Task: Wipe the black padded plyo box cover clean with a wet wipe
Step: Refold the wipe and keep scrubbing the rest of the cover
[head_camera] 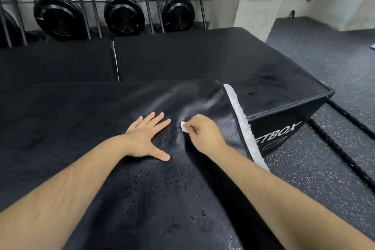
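My left hand [148, 138] lies flat on the cover [81, 111], well left of the white foam strip [241, 122]. Fingers are straight and spread, holding nothing, just pinning the vinyl. The wipe [183, 128] is a small white wad touching the cover between that hand and the strip. My right hand [203, 134] pinches it at the fingertips, with the other fingers curled in. The cover bulges in a ridge from the strip's far end down to the wipe. There are cracked, flaky patches left of the strip, around the wipe and nearer me.

My read: mid-wipe, spot scrubbing.
- The wad is tiny, so each pass covers little. Unfold it for more contact, or use short overlapping strokes.
- Press the left palm down and draw the vinyl away from the strip to flatten the ridge.
- Stroke from the pinning hand toward the strip.
- Go light over the cracks, or flakes will likely lift and snag the wipe.
- The strip looks like bare padding, so stop short of it and don't soak it.

The lettered box [278, 130] right of the strip is not the target.
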### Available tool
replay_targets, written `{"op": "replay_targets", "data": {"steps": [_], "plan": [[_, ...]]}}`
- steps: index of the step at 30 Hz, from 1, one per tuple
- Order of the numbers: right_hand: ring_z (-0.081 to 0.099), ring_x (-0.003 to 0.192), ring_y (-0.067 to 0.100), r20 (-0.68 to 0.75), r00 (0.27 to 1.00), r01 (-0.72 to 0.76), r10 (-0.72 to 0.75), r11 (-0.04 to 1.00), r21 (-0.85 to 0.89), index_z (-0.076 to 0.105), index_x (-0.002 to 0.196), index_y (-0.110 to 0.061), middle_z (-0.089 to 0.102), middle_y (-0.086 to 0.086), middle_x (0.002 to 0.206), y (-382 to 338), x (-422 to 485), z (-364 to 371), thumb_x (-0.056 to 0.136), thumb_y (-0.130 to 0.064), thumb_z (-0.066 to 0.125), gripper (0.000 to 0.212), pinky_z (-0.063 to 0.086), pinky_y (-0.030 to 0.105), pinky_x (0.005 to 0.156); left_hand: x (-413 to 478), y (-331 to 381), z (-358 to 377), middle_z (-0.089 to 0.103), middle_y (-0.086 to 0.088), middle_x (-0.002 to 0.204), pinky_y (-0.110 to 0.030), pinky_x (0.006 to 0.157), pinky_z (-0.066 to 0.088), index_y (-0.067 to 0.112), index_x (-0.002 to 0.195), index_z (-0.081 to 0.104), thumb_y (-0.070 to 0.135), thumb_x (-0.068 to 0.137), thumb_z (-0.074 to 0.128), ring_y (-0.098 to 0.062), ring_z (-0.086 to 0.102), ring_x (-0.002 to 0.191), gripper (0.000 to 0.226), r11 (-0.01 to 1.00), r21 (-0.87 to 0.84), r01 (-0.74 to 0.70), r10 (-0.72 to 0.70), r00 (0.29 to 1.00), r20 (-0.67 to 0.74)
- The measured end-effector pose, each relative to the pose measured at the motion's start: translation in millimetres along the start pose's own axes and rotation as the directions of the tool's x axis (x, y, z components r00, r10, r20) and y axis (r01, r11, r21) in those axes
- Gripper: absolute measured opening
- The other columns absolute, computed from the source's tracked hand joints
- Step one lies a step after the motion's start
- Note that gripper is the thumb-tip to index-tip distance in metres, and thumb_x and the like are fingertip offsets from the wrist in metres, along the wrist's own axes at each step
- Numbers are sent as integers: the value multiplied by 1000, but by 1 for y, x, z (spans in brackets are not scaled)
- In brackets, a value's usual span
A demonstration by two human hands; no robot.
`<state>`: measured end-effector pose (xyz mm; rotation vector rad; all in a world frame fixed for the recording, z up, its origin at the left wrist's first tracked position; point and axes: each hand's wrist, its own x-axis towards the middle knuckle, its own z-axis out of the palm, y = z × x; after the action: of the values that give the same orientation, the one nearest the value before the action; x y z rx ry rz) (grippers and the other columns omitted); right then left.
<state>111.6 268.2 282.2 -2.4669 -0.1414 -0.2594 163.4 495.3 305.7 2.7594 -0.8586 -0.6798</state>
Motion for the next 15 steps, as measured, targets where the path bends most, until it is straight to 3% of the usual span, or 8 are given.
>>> {"op": "replay_targets", "data": {"steps": [2,4,6,11,15], "plan": [[54,78,12,-46,998,-51,50,998,-27,77,85,-10,64,2,84,19,26,-16,93,-11,63,16,44,23,80,0,0,-1,-26,26,158,-32,116,-22,52,153,-8,93,48,54,1,-35,141,129,1000,-12,1,0,1000,6],[59,80,23,-99,975,-206,200,977,-58,72,85,0,66,14,88,37,57,-32,94,-13,60,20,49,34,83,0,0,0,-27,27,157,-31,116,-22,53,153,-8,91,51,58,2,-36,140,127,1000,-26,0,0,1000,11],[63,86,31,-114,965,-243,234,968,-65,68,86,5,66,19,91,37,65,-30,90,-7,58,16,50,41,84,1,-1,0,-27,28,157,-30,115,-23,54,152,-8,88,57,64,3,-38,139,124,999,-38,-5,5,1000,9],[52,75,6,26,999,38,-37,999,-26,78,87,-11,55,-14,79,17,30,-10,88,-2,64,16,42,18,76,2,0,4,-32,28,154,-30,115,-24,54,151,-11,82,63,67,3,-41,136,121,1000,-23,-9,9,1000,10],[51,75,6,-11,996,-89,88,995,-54,78,88,-15,50,-17,75,42,85,-27,92,-8,64,17,39,17,76,5,-1,3,-34,28,153,-32,116,-24,54,150,-14,83,63,65,2,-42,137,121,1000,-12,-3,4,1000,31]]}}
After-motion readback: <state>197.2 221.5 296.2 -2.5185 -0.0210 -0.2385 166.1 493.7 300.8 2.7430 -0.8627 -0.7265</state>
